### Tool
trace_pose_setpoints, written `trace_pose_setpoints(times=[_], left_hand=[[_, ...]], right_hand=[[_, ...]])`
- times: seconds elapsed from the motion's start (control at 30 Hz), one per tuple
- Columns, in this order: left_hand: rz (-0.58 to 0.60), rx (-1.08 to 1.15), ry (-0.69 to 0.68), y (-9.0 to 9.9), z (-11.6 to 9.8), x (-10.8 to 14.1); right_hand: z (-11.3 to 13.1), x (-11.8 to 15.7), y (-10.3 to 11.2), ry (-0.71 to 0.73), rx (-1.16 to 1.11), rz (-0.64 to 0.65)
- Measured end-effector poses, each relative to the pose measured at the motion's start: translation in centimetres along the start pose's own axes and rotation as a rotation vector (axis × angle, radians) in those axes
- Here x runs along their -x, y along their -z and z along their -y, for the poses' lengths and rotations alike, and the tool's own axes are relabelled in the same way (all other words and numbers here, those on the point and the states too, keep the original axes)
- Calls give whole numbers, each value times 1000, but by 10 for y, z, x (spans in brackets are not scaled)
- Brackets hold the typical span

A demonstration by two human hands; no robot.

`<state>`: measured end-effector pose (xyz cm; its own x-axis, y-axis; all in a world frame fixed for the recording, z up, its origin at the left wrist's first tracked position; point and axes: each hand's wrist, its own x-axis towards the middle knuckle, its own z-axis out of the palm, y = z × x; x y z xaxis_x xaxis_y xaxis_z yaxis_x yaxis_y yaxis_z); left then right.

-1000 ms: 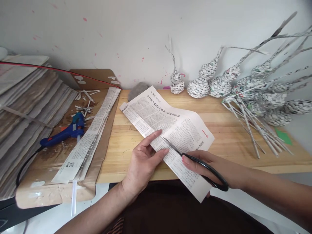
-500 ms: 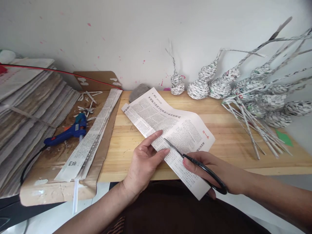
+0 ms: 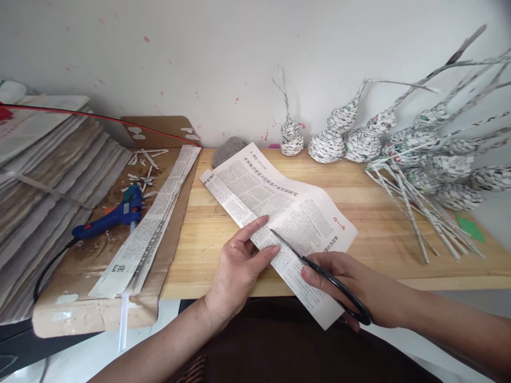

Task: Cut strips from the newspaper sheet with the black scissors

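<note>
A sheet of newspaper (image 3: 275,197) lies slantwise over the wooden table, its near corner hanging past the front edge. My left hand (image 3: 245,263) pinches the sheet's near long edge between thumb and fingers. Black-handled scissors (image 3: 333,282) are in my right hand (image 3: 347,282), fingers wrapped through the handles. The scissor blades lie along the paper, pointing up and left, with the tip close to my left fingertips. A strip of the newspaper (image 3: 307,292) runs on the near side of the blades, towards the front corner. The lower blade is hidden beneath the paper.
On the cardboard (image 3: 163,287) at left lie a blue glue gun (image 3: 115,215), cut newspaper strips (image 3: 149,223) and paper scraps. A tall newspaper stack (image 3: 43,213) stands beyond. Woven paper gourds (image 3: 327,143) line the wall, near rolled paper sticks (image 3: 423,213) and a grey stone (image 3: 228,151).
The view has shifted very slightly. The scissors appear a little more closed, their handles nearer together; my left hand keeps its grip on the newspaper.
</note>
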<state>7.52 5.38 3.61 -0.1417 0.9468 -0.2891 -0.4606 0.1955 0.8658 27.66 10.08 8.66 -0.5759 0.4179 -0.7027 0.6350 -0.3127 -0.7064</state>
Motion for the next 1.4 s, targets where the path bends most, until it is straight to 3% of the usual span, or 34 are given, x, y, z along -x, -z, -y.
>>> trace_pose_setpoints(times=[0.23,0.5,0.73,1.1,1.27,1.4], left_hand=[[16,5,19,-1,2,2],[33,29,8,-4,3,5],[13,-4,-1,-4,6,3],[25,26,4,-2,4,1],[-60,31,-18,7,-4,-13],[-27,33,-47,9,-2,-16]], right_hand=[[-2,-1,1,-33,4,-16],[16,-3,5,70,135,-95],[5,-6,5,125,102,-76],[-3,-5,7,80,3,-51],[-5,3,15,57,57,-51],[-7,8,17,48,100,-86]])
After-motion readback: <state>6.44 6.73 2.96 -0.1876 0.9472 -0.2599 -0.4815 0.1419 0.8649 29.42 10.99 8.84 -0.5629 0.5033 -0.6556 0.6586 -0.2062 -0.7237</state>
